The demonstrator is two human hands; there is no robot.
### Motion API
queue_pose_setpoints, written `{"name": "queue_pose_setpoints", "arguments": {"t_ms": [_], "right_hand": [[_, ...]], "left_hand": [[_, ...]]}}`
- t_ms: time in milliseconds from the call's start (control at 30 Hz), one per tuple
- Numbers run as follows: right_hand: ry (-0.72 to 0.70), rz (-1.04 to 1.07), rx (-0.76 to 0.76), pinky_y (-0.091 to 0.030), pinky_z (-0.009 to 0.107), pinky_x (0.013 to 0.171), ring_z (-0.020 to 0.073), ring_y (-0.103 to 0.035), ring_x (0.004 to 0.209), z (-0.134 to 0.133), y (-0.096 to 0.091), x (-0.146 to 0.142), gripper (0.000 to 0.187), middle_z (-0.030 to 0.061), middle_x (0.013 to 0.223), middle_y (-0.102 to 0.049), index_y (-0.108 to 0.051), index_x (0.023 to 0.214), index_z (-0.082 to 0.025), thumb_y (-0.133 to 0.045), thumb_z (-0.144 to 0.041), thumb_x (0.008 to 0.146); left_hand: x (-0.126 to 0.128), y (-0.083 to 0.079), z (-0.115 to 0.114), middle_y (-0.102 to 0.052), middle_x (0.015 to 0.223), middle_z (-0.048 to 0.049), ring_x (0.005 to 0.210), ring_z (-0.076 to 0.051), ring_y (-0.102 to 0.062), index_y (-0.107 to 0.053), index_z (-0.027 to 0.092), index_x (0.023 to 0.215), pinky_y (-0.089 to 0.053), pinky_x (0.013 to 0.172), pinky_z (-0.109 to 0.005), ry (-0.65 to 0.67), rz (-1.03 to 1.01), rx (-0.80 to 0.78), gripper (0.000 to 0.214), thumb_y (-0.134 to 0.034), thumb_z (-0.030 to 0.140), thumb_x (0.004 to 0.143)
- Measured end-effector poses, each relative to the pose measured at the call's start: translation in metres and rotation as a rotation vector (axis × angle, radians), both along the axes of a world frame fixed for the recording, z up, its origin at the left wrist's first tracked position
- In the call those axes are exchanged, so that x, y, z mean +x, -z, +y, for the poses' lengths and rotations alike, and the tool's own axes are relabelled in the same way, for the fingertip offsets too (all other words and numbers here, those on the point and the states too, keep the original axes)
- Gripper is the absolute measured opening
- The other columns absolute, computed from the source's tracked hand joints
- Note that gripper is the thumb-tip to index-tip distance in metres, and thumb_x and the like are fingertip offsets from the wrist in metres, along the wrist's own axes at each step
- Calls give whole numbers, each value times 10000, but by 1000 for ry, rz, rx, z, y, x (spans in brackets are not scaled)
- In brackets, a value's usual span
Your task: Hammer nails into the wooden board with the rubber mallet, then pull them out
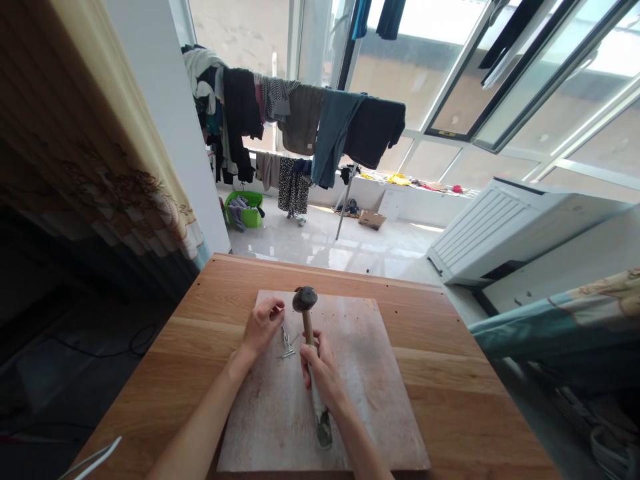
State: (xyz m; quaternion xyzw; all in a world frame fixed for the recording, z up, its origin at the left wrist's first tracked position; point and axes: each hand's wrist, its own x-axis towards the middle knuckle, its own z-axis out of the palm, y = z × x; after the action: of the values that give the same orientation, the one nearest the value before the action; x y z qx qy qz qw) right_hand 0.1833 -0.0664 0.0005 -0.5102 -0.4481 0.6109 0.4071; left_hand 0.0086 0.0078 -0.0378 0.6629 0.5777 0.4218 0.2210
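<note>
My right hand (321,371) is wrapped round the wooden handle of a hammer (306,312). The dark hammer head stands raised over the far part of a pale wooden board (370,373). My left hand (261,325) is pinched shut just left of the hammer head, its fingertips close together; it seems to hold a nail upright, too small to be sure. A few loose nails (287,343) lie on the board between my two hands.
The board lies on a wooden table (450,373). Beyond the table's far edge is a shiny tiled floor, a clothes rack (305,127) hung with garments, a green basket (244,208) and a white unit (500,233) at the right. A curtain (100,153) hangs left.
</note>
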Motion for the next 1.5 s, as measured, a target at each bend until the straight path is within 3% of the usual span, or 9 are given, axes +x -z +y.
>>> {"name": "queue_pose_setpoints", "arguments": {"t_ms": [267,433,500,600,667,767,933,1167,1500], "right_hand": [[18,-131,42,-311,215,299,93,-411,316,-22,26,34,493,-88,616,-519,-519,1233,-187,-571,-530,883],[148,-332,87,-355,252,354,134,-418,331,-27,26,97,549,-87,493,-493,-596,1224,-144,-569,-570,879],[241,-429,111,-419,283,421,175,-521,419,-24,24,129,530,-24,577,-609,-650,1160,-157,-613,-572,831],[362,-525,137,-524,335,663,266,-686,751,-21,21,167,511,99,889,-751,-695,1055,-167,-682,-564,733],[397,-562,126,-509,344,648,261,-660,678,-23,21,181,535,59,754,-718,-699,1078,-148,-649,-569,751],[414,-584,118,-480,341,592,240,-594,550,-25,23,185,559,-11,563,-613,-704,1122,-124,-598,-562,792],[422,-545,167,-524,350,789,299,-694,904,-24,27,182,532,112,963,-772,-742,1082,-150,-645,-558,754],[408,-481,142,-465,303,555,197,-548,533,-20,31,196,561,-22,568,-596,-735,1155,-113,-637,-522,784],[451,-366,114,-414,282,498,166,-469,498,-26,35,190,677,-60,569,-500,-676,1226,-105,-637,-601,767]], "left_hand": [[-1,-1,1,-682,743,16,659,-154,-648,-622,231,834,-503,684,-258,-29,-8,10,83,-569,282,874],[-1,0,2,-699,760,10,670,-156,-657,-622,232,839,-505,688,-260,-42,-4,1,82,-567,287,867],[-1,0,2,-702,763,9,676,-158,-662,-622,231,843,-506,696,-263,-48,-1,-3,86,-562,289,867],[-1,0,2,-701,749,11,680,-161,-669,-623,233,841,-508,697,-265,-51,2,-11,86,-561,290,862],[-1,0,2,-701,742,13,675,-163,-669,-622,235,839,-507,694,-267,-53,3,-15,86,-562,293,856],[-1,-1,3,-701,739,15,667,-163,-667,-623,237,839,-504,689,-268,-54,6,-23,93,-563,305,853],[-1,-1,4,-693,726,18,668,-164,-672,-624,238,839,-503,679,-265,-48,6,-31,114,-560,331,856],[-2,0,3,-699,732,15,676,-170,-679,-627,243,842,-518,687,-270,-54,11,-25,127,-557,349,856],[-2,-2,3,-743,812,-14,753,-194,-714,-639,244,826,-540,768,-301,-93,16,5,149,-567,372,847]]}}
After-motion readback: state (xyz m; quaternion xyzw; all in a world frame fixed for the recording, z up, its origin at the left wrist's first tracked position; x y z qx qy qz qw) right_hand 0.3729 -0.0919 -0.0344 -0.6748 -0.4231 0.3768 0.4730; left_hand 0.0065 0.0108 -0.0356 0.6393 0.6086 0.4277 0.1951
